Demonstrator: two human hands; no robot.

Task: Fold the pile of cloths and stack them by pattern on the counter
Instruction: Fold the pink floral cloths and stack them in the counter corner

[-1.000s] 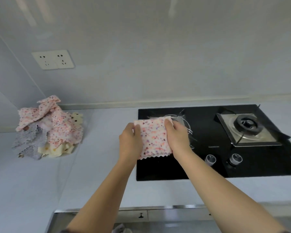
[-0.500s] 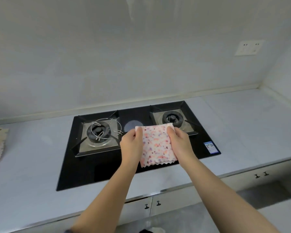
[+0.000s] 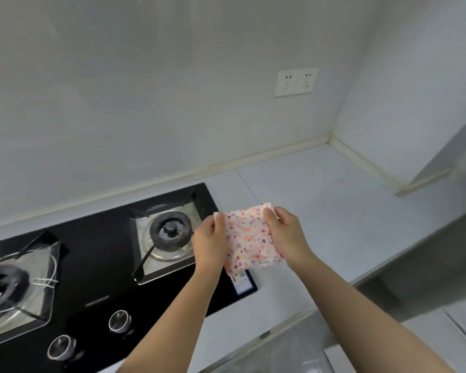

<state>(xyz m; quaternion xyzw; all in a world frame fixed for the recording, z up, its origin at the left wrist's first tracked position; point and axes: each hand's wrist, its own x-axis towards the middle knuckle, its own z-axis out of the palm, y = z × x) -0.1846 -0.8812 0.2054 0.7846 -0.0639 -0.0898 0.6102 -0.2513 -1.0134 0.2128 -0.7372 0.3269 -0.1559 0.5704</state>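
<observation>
Head view: looking down into a kitchen corner, action dead centre.
Folded cloth point(image 3: 249, 238): pink floral, small square, held in the air over the right edge of the hob, zigzag hem hanging nearest.
Left hand point(image 3: 209, 240): pinching the far-left corner, thumb laid over the top layer.
Right hand point(image 3: 285, 232): gripping the far-right corner, fingers curled round the edge.
Both grips: high on the far edge only, so could let the lower layers swing open and spoil the fold on the way down.
Burner point(image 3: 170, 232): just left of the cloth; risk of the hem dragging across the dark ring if lowered too early or too far left.
Hob point(image 3: 97, 265): black glass, sticker point(image 3: 244, 281) peeking out below the hem.
Counter point(image 3: 334, 211): pale stretch to the right, probably the landing spot; matching stack out of view, so could end up with the wrong pattern.
</observation>
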